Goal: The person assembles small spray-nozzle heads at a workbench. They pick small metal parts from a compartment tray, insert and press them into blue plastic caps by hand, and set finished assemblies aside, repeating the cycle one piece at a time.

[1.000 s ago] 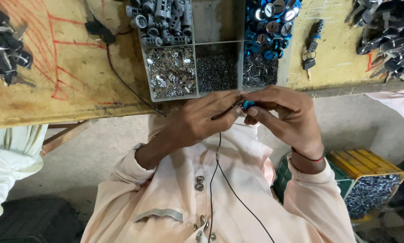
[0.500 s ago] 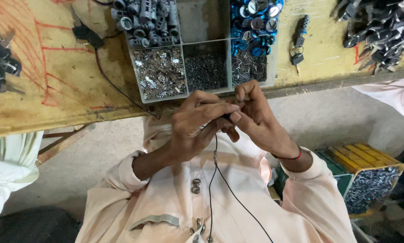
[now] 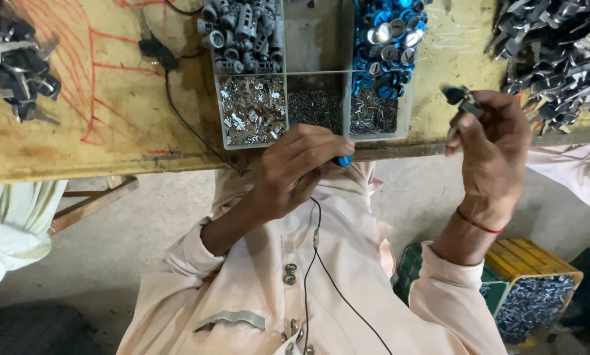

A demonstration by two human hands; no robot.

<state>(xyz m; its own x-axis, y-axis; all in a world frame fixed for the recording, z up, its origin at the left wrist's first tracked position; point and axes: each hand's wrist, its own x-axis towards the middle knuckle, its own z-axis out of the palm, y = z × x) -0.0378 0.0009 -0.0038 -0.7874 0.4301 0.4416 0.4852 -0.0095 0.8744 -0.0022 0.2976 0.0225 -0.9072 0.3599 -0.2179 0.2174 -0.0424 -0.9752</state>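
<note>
My left hand [image 3: 294, 172] is closed around a small part with a blue cap [image 3: 343, 160], held just in front of the workbench edge. My right hand [image 3: 491, 146] is raised at the right and pinches a small dark metal tool or key-like piece [image 3: 461, 100] over the bench. Between them at the back stands a clear compartment tray [image 3: 283, 138] with grey cylinders [image 3: 242, 29], blue round caps [image 3: 387, 39], and small metal bits [image 3: 252, 108]. A thin black wire [image 3: 318, 263] hangs down my shirt.
The wooden bench [image 3: 98, 125] carries red markings, a black cable [image 3: 177, 112], and heaps of dark metal parts at the left [image 3: 16, 62] and right [image 3: 558, 49]. A yellow crate of metal pieces [image 3: 531, 299] sits on the floor. Another person's sleeve [image 3: 9, 227] shows at left.
My two hands were together working on the blue-capped part. My right hand has moved away to the right and up to the bench with a dark piece; the left hand stayed put.
</note>
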